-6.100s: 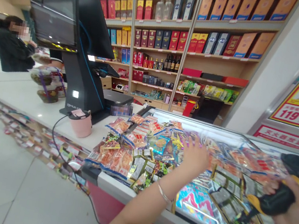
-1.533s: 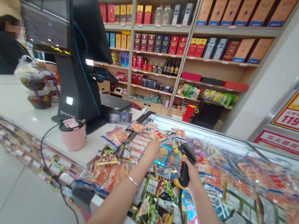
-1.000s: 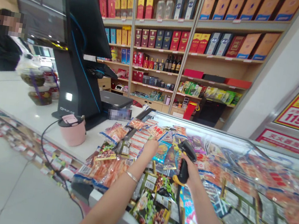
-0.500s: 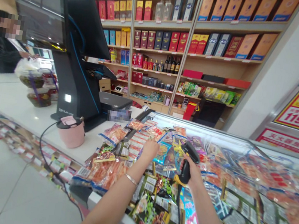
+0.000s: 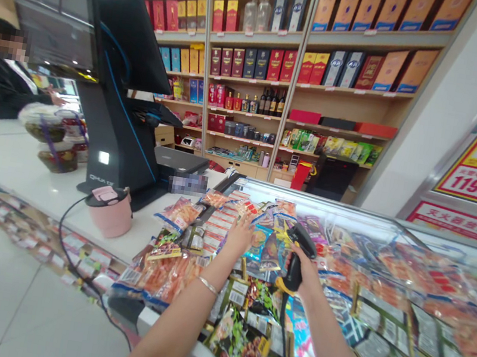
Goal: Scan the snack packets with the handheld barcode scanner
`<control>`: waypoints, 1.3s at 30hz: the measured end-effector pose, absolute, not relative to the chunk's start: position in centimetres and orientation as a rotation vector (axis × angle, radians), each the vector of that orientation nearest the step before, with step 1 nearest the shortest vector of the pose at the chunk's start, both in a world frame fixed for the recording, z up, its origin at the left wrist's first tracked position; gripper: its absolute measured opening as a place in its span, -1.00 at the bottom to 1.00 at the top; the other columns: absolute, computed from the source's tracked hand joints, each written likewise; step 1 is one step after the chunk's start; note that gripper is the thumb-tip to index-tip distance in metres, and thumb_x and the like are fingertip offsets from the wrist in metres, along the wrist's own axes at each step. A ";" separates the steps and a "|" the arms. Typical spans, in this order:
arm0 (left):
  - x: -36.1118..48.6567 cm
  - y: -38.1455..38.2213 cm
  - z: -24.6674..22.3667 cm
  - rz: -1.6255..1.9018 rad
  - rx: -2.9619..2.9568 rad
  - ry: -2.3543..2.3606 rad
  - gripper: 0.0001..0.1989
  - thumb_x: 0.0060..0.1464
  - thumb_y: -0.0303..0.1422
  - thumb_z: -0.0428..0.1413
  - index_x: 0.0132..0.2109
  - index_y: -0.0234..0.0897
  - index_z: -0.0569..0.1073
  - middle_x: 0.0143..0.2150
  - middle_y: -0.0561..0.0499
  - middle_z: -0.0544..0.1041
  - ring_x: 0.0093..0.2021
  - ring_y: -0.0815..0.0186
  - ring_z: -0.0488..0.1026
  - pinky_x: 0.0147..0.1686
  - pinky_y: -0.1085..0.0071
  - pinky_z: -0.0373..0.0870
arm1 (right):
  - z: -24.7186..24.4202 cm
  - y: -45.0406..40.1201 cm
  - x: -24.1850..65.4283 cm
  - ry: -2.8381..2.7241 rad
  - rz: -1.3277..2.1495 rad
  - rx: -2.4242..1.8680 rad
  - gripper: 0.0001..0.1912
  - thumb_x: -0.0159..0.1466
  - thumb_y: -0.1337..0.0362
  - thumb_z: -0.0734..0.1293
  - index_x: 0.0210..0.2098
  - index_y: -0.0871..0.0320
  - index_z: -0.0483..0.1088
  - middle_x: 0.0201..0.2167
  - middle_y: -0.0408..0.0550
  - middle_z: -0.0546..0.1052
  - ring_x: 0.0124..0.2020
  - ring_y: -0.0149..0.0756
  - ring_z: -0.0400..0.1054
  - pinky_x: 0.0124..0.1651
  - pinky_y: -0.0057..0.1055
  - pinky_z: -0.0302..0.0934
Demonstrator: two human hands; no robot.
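Gripping the black scanner in the closed right hand; left of that grip, with the nearer, loosely spread left hand, over a red-marked packet (seemingly holding nothing, perhaps touching).

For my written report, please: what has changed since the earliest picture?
The right hand moved left with the scanner, nearer the left hand, which also shifted left over the snack packets. The scanner remains held; the pink cup and register stayed on the counter.
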State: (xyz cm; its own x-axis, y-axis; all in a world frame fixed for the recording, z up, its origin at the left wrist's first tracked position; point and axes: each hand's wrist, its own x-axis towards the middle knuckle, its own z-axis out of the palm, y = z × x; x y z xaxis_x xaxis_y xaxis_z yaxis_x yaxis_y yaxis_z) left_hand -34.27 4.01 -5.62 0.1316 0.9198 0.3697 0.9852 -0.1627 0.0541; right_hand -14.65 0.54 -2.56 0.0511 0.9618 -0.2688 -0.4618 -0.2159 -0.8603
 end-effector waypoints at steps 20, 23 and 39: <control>-34.6 3.0 -2.5 -0.865 -1.910 -1.884 -0.73 0.23 -0.48 -0.11 -0.02 -0.27 0.41 0.04 -0.14 0.45 0.10 0.19 0.31 0.06 0.27 0.28 | -2.6 0.7 -14.5 -0.569 1.518 -1.043 -0.81 0.06 0.34 0.45 -0.57 0.19 0.34 -0.72 -0.17 0.40 -0.73 -0.45 0.25 -0.70 -0.57 0.20; -35.1 2.7 -2.2 -0.891 -1.883 -1.923 -0.76 0.20 -0.49 -0.08 -0.04 -0.27 0.39 -0.01 -0.12 0.47 0.05 0.20 0.34 0.01 0.32 0.31 | -3.0 0.9 -14.4 -0.576 1.507 -1.050 -0.80 0.03 0.34 0.46 -0.57 0.20 0.34 -0.72 -0.17 0.40 -0.73 -0.45 0.25 -0.71 -0.58 0.18; -36.7 2.9 -2.1 -1.327 -1.725 -2.190 -0.51 -0.02 -0.64 -0.08 0.10 -0.36 0.29 0.02 -0.20 0.42 0.12 0.15 0.31 0.13 0.23 0.24 | -2.2 0.9 -13.5 -0.523 1.481 -1.052 -0.77 0.11 0.38 0.39 -0.61 0.21 0.29 -0.75 -0.15 0.37 -0.77 -0.46 0.21 -0.73 -0.57 0.14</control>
